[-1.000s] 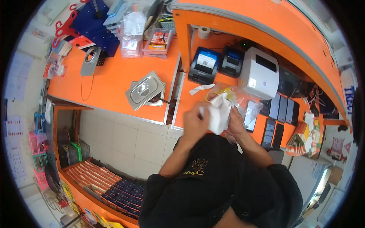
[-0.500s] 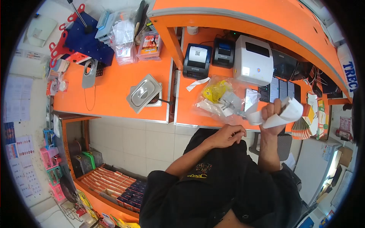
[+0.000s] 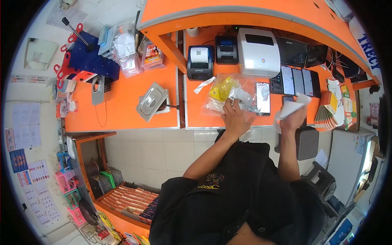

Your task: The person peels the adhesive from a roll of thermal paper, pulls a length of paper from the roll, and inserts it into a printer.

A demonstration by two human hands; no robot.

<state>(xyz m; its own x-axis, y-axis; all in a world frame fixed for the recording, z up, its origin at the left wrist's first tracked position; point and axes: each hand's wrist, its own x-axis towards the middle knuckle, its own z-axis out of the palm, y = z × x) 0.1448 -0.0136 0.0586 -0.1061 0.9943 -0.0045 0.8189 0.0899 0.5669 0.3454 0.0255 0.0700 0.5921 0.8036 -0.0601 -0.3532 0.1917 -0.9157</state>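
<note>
My left hand reaches onto a clear plastic bag holding yellow and white pieces, its fingers spread over the bag's right part. To the right, my right hand is closed around a crumpled white paper near the counter's front edge. Between the hands lies a phone with a lit screen. Several more phones lie side by side behind my right hand. A curled paper strip rests left of the bag.
Two small black printers and a white printer stand under the orange shelf. Metal lids lie on the left counter. Fanned booklets sit at the right, and a grey stool stands below.
My left hand has moved forward onto the bag and its fingers have spread. My right hand has lowered with the paper. The lit phone between them is now uncovered.
</note>
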